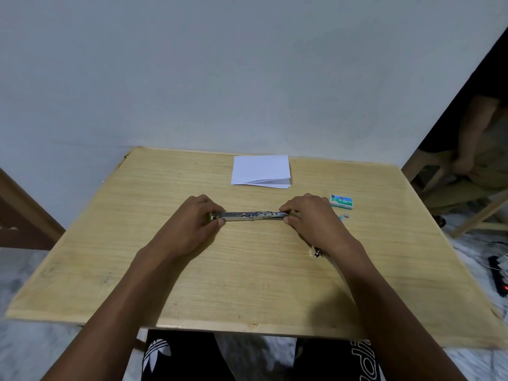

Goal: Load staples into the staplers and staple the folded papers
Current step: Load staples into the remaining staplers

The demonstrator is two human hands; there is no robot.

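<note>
A light wooden desk (pixel 247 284) is standing against a plain pale wall. At its centre, a stapler (pixel 251 215) is lying opened out flat, running left to right. The left hand (pixel 192 218) is pinching its left end between thumb and curled fingers; the right hand (pixel 310 218) is pinching its right end likewise. Folded papers (pixel 261 170) are resting near the far edge, and a staple box (pixel 341 201) is sitting just beside the right hand.
</note>
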